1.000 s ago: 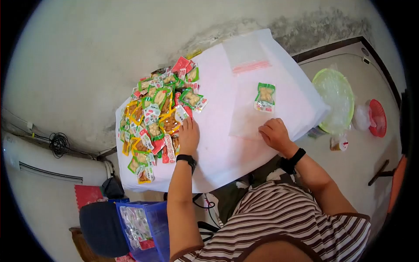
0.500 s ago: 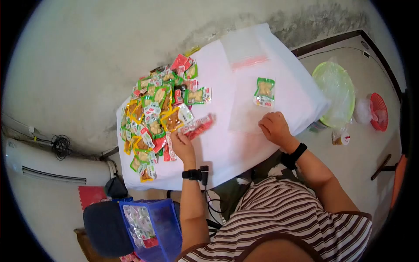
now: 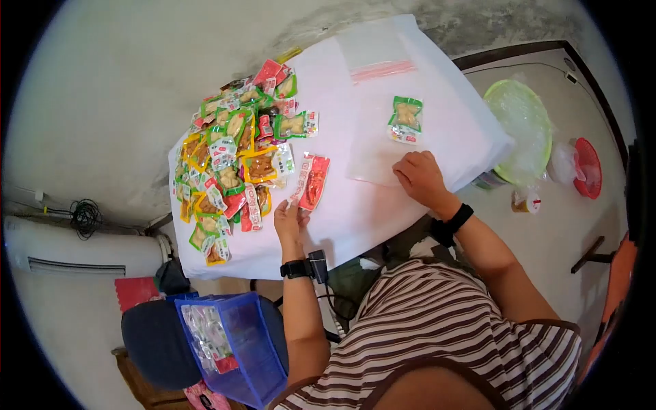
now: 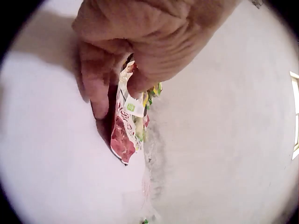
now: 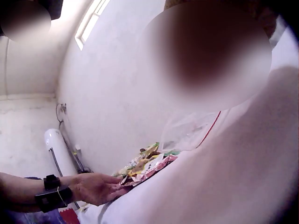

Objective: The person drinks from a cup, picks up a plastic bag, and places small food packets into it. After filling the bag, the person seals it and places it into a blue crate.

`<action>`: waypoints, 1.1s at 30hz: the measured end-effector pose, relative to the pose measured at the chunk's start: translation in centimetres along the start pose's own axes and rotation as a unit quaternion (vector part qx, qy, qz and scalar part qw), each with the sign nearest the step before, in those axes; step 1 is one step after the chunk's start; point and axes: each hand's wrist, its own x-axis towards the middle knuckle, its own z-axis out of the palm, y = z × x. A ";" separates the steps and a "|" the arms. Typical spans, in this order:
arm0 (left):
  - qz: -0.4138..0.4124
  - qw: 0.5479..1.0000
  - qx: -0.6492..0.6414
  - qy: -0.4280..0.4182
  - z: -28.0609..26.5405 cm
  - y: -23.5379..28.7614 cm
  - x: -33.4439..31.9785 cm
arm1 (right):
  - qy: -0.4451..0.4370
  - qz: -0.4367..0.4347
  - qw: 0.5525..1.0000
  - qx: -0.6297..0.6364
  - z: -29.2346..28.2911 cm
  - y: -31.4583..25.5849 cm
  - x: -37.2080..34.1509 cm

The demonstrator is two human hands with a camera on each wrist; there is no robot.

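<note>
My left hand (image 3: 290,220) pinches one end of a red-and-white snack packet (image 3: 313,183) between thumb and fingers, just over the white cloth. The left wrist view shows the thumb on top of the packet (image 4: 123,140). Beside it on the left spreads a pile of snack packets (image 3: 232,154) in green, yellow and red. My right hand (image 3: 422,179), fingers loosely bent, rests at the near edge of a clear zip bag (image 3: 365,160) lying flat. A green-edged packet (image 3: 407,113) lies on that bag, beyond the right hand.
Another clear zip bag (image 3: 372,48) with a pink seal lies at the table's far end. On the floor to the right are a green basin (image 3: 488,147) and a red basket (image 3: 596,164). A blue crate (image 3: 256,348) with packets stands at the near left.
The left hand has drawn the red packet out of the pile, rightward and nearer to the body. One green packet at the pile's edge has turned. The right hand stays by the bag.
</note>
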 end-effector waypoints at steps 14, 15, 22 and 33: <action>-0.014 0.984 -0.088 -0.152 -1.9 1.2 -5.8 | 0.019 0.012 1.000 0.015 -0.4 -0.2 -0.1; -0.017 0.979 -0.098 -0.177 -2.2 0.4 -6.4 | 0.010 0.014 1.000 0.007 -0.6 -0.3 0.0; -0.066 0.963 -0.039 -0.257 2.9 1.2 -11.6 | 0.020 -0.016 1.000 0.003 -0.9 -0.2 -0.2; -0.039 0.974 -0.121 -0.187 12.4 0.3 -9.0 | 0.002 -0.020 1.000 0.001 -0.9 -0.8 -1.1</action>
